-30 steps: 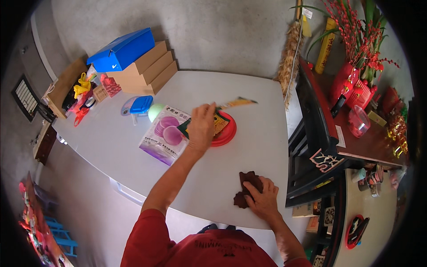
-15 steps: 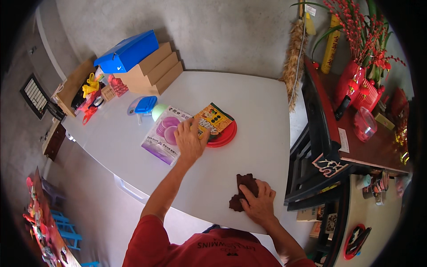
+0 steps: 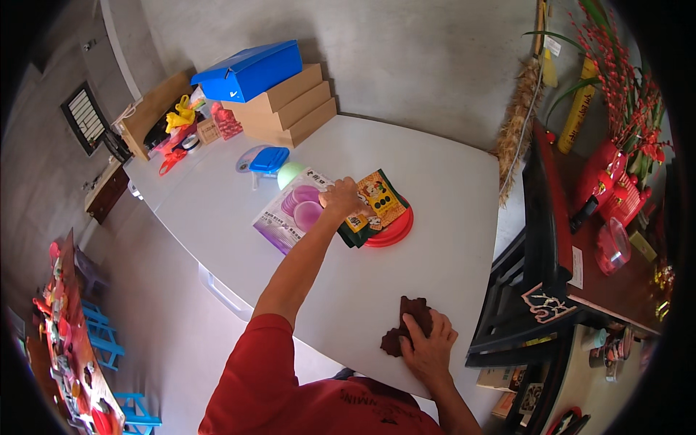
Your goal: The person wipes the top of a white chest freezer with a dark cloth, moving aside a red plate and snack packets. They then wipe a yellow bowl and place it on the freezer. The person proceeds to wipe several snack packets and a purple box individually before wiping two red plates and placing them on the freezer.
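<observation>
My left hand (image 3: 344,197) reaches across the table with fingers bent and the thumb stretched apart. It rests where the right edge of a flat purple-and-white box (image 3: 279,221) meets a yellow and dark green packet (image 3: 384,199). The fingertips are partly hidden, and I see no clear grip on either thing. Under the packet lies a round red plastic lid or dish (image 3: 397,232), only partly visible. Close to the near right edge, my right hand (image 3: 429,346) is closed over a crumpled dark brown cloth (image 3: 412,310), pressed on the tabletop.
Behind the purple box are a pale green round object (image 3: 290,174) and a blue-lidded container (image 3: 270,159). Stacked brown cartons (image 3: 304,116) carry a blue box (image 3: 250,69) on the white table (image 3: 428,156). A dark chair (image 3: 500,304) stands close by the right edge.
My view has swung, so the scene sits farther right. My left hand has moved slightly away from me, its fingers now more bent; more of the packet shows. My right hand stays on the cloth.
</observation>
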Motion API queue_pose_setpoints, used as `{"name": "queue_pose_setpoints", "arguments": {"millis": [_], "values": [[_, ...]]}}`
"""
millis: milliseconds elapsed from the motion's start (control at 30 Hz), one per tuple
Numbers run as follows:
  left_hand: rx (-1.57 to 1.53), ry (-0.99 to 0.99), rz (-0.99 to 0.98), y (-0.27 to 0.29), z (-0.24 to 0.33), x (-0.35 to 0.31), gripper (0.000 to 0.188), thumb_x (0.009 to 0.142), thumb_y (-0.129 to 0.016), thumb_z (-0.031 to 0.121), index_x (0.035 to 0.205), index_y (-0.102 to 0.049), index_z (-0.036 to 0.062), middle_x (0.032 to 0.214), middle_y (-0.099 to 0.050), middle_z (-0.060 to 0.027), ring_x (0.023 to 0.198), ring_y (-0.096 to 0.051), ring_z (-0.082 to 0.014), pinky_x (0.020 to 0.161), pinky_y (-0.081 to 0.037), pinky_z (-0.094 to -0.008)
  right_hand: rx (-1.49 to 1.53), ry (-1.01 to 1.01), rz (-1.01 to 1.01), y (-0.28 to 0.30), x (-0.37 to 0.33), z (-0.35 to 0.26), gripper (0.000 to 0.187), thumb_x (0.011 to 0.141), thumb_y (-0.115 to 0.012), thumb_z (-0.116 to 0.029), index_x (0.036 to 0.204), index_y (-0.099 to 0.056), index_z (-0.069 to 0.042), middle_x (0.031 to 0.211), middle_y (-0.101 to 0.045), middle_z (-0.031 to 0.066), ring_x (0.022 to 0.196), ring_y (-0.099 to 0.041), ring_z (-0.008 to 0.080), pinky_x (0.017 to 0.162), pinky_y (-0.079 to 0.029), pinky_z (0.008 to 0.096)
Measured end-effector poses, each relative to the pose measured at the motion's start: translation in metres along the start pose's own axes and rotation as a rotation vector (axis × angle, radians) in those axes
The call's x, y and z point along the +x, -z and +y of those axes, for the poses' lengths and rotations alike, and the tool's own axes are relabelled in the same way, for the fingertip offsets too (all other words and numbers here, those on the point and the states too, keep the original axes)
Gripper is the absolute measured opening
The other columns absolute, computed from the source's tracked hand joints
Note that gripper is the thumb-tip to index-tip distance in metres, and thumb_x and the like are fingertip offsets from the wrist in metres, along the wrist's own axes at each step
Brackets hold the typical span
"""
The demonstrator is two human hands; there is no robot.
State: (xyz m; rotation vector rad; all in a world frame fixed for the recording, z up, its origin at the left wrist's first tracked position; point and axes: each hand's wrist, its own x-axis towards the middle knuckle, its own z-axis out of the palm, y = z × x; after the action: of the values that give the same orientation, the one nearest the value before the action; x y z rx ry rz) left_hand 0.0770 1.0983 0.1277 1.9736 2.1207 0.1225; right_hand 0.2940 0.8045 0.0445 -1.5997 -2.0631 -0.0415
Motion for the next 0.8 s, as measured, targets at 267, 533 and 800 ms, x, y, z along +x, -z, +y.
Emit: {"name": "queue_pose_setpoints", "arguments": {"millis": [267,533,800], "values": [[-0.299,-0.056,0.153,0.015,-0.027,-0.005,0.085,0.051,-0.087,0.044,0.112,-0.047,0.0005,0.103,-0.066,-0.0193,0.102,-0.064,-0.0352,0.087,-0.05,-0.0421,-0.003,0.01,0.017,-0.001,0.0,0.001,0.048,0.074,-0.072,-0.024,0.121,-0.061,-0.023,0.128,-0.042,0.0176,0.117,-0.04,0.0358,0.089,-0.031,0.0472],[-0.496,0.034,0.257,0.027,-0.153,0.028,0.086,0.047,-0.09,0.049,0.104,-0.048,0.0002,0.1,-0.067,-0.0169,0.096,-0.066,-0.0297,0.084,-0.049,-0.0393,-0.016,-0.026,0.008,-0.003,0.002,-0.004,0.048,0.072,-0.073,-0.022,0.119,-0.063,-0.023,0.129,-0.042,0.016,0.117,-0.039,0.0353,0.091,-0.03,0.0471],[-0.006,0.095,0.422,0.03,-0.153,-0.003,0.108,0.049,-0.086,0.059,0.127,-0.041,0.0002,0.129,-0.051,-0.0185,0.119,-0.05,-0.0342,0.094,-0.043,-0.0408,-0.107,-0.049,0.003,-0.015,0.025,-0.025,0.049,0.074,-0.071,-0.022,0.122,-0.06,-0.023,0.129,-0.041,0.0166,0.12,-0.038,0.035,0.088,-0.03,0.0471]]}}
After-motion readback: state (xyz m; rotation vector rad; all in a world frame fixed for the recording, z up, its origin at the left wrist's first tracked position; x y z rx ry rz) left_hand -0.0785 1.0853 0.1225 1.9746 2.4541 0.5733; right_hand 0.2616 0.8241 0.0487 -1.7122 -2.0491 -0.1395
